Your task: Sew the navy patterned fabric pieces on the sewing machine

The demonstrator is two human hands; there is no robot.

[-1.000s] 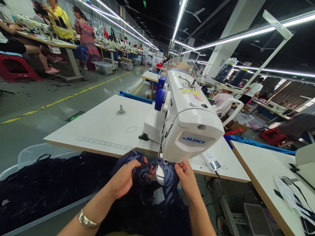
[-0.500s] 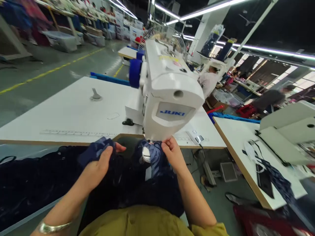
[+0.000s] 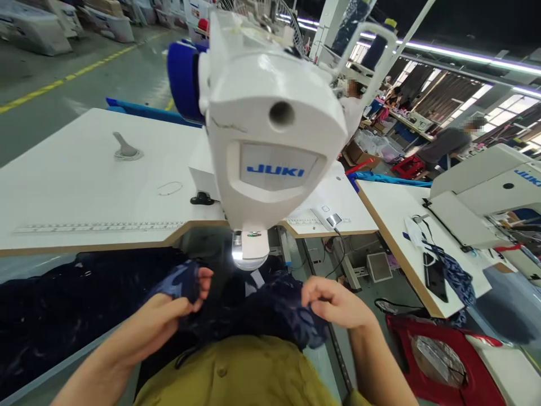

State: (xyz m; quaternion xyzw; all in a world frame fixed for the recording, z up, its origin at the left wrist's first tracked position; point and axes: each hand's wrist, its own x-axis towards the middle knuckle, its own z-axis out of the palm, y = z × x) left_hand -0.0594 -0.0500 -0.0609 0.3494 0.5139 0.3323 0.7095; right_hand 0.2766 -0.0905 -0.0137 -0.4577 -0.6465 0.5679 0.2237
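A navy patterned piece of fabric (image 3: 291, 301) lies bunched over my lap, in front of the white sewing machine (image 3: 270, 124). My left hand (image 3: 181, 307) is closed on a folded blue part of it, left of the machine's lit needle area. My right hand (image 3: 338, 301) pinches the fabric's right side, below and right of the machine head. The cloth between the hands hangs dark and loose, and its folds are hard to make out. A small white strip (image 3: 253, 282) shows on the fabric beneath the lamp.
A white table (image 3: 84, 169) carries a ruler (image 3: 101, 226) and a small black object (image 3: 202, 198). At right, another table holds a phone (image 3: 435, 276) and a second machine (image 3: 486, 192). Dark fabric fills a bin (image 3: 76, 316) at left. A red stool (image 3: 443, 361) stands lower right.
The fabric has come away from the needle area towards my body. My right hand has moved down and right with its edge; my left hand has lowered slightly. The view has shifted nearer the machine.
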